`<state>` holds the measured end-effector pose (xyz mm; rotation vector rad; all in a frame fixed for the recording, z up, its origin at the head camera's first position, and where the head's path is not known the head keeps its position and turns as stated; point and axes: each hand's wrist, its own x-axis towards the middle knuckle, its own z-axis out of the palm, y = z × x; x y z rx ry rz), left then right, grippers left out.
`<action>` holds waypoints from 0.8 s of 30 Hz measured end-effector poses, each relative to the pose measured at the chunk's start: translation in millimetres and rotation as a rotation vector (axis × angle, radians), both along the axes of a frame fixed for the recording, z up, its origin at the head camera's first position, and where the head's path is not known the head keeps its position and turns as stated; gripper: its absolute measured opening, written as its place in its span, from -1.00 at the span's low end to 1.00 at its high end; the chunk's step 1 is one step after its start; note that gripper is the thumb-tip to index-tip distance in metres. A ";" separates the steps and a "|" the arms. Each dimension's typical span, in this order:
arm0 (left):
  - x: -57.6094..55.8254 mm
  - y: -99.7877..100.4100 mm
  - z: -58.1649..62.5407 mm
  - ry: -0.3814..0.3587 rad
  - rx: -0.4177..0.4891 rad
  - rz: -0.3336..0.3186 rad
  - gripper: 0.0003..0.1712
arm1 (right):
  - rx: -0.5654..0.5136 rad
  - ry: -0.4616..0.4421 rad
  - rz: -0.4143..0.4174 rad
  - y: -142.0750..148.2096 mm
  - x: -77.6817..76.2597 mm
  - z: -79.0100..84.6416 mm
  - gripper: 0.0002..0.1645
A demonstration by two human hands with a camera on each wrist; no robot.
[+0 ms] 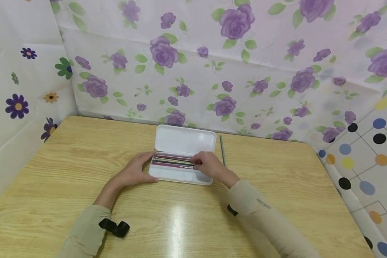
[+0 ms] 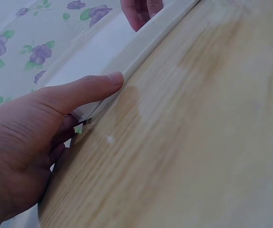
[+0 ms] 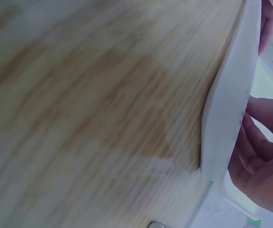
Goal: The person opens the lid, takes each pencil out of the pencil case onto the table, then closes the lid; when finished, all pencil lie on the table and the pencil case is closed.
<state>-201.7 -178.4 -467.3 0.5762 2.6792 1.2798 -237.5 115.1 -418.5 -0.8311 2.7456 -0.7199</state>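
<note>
1. Inside the tin (image 1: 172,174), several thin pencils (image 1: 174,161) were laid lengthwise, side by side, among them reddish, yellowish and dark ones; their exact count could not be made out.
2. At the tin's back edge, the lid (image 1: 185,139) was folded away from the tin, so that step could be judged done; closing was not yet done.
3. At the tin's left end, the left hand (image 1: 134,171) was set in a grasp, the thumb laid along the front edge and the fingers held toward the back corner; the tin was apparently being steadied.
4. Over the tin's right half, the right hand (image 1: 211,165) was held with curled fingers at the right ends of the pencils. Whether one was pinched cannot be told, since the fingertips were partly hidden by the hand in the head view and by the tin's wall in the right wrist view.
5. Just right of the tin, one green pencil (image 1: 223,150) was left on the table (image 1: 261,157), its near end hidden by the right arm.
6. In the tin, the sorting of pencils was judged to be midway: most visible pencils were inside, one outside. Whether they were being packed or taken out could not be decided.
</note>
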 end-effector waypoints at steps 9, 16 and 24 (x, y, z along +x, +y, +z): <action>0.0 0.1 0.7 -0.015 0.002 -0.002 0.18 | 0.074 -0.027 0.048 -6.5 -4.7 6.8 -0.80; -0.5 0.0 0.9 -0.015 0.006 -0.003 0.18 | 0.090 -0.026 0.031 -8.5 -4.2 6.5 -0.86; -0.3 0.7 1.2 -0.006 0.004 -0.001 0.17 | 0.142 0.085 0.060 -9.1 0.6 5.6 -0.86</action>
